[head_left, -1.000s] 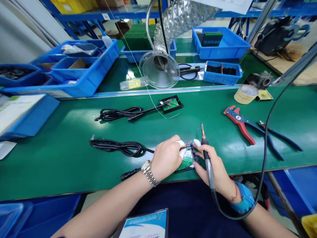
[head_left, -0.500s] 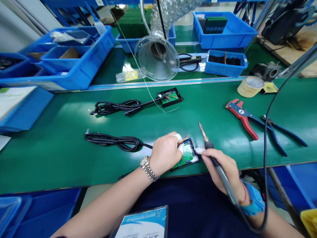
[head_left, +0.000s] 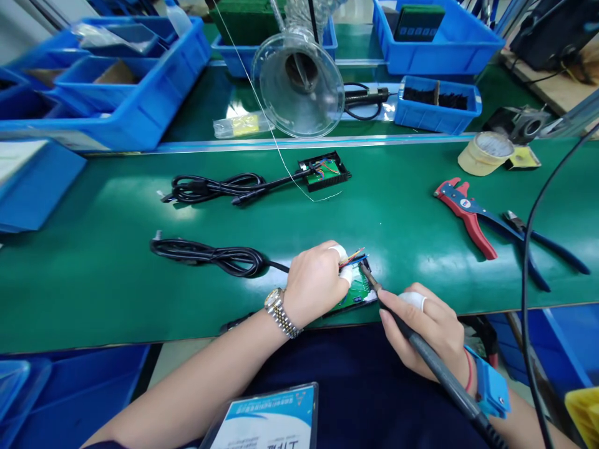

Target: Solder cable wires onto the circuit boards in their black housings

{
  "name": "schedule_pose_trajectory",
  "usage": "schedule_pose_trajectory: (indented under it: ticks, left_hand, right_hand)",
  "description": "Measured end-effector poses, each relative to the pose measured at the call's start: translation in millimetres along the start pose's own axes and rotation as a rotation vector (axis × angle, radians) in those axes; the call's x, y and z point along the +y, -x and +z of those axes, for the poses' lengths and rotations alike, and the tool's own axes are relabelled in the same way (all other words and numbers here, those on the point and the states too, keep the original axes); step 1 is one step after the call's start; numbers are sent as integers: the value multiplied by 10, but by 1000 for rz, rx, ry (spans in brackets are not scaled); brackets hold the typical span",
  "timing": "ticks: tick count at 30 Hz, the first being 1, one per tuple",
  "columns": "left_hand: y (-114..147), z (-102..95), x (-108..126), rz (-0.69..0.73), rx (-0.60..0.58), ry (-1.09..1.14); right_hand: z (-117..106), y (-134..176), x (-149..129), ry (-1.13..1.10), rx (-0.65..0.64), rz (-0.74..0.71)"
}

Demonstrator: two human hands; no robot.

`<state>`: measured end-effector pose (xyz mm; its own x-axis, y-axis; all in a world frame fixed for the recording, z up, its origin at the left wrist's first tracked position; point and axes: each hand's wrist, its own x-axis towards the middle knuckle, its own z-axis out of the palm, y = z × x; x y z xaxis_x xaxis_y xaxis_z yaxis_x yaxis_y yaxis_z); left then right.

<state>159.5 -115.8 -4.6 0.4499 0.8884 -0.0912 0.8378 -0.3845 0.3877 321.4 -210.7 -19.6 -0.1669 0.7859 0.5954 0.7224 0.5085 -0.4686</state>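
Over at the green bench [head_left: 116, 274], the left hand [head_left: 316, 277] pinches coloured wires [head_left: 353, 257]. The right hand [head_left: 437, 327] clasps a soldering iron [head_left: 440, 369], its tip at the circuit board [head_left: 359, 288].

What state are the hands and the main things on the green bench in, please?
Left hand, closed on coloured wires
Right hand, closed around soldering iron
Soldering iron, tip at near board, contact unclear
Near board, exposed
Near cable, coiled
Far case, open
Far cable, coiled
Red-handled stripper, lying unheld
Small blue bin, holding black pieces

No lettering is legible, even on the badge [head_left: 269, 421].
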Motion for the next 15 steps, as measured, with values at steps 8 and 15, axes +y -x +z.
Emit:
schedule_pose_trajectory:
  ticks: [8, 15]
  left_hand:
    - [-14, 12, -14, -3, 11, 19]
    - [-19, -9, 5, -3, 0, 14]
  right_hand:
    - [16, 7, 50, 7, -52, -21]
    - [13, 33, 72, 44, -91, -80]
